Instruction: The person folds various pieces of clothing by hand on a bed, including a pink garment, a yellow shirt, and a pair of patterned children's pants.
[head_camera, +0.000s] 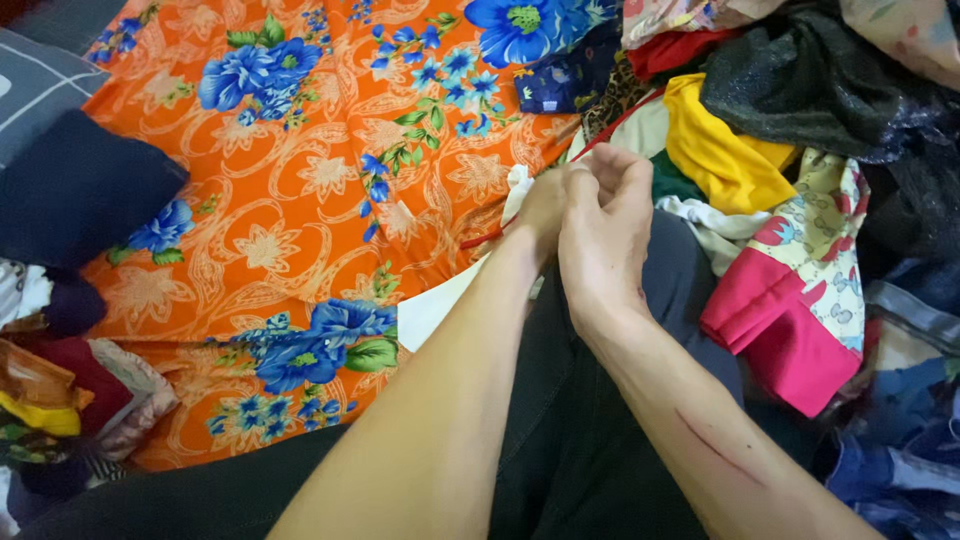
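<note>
Red strip (480, 238) pinched by both hands' fingers (590, 185).

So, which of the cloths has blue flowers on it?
The big orange cloth, spread flat left of the hands. The yellow cloth and the pink cloth lie crumpled on the right.

Orange floral cloth (300, 200) matt, smooth; black fabric (800, 80) glittery.

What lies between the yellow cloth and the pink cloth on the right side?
In the head view, a pale cloth with printed figures lies between the yellow cloth and the pink cloth; a white cloth shows beside it.
</note>
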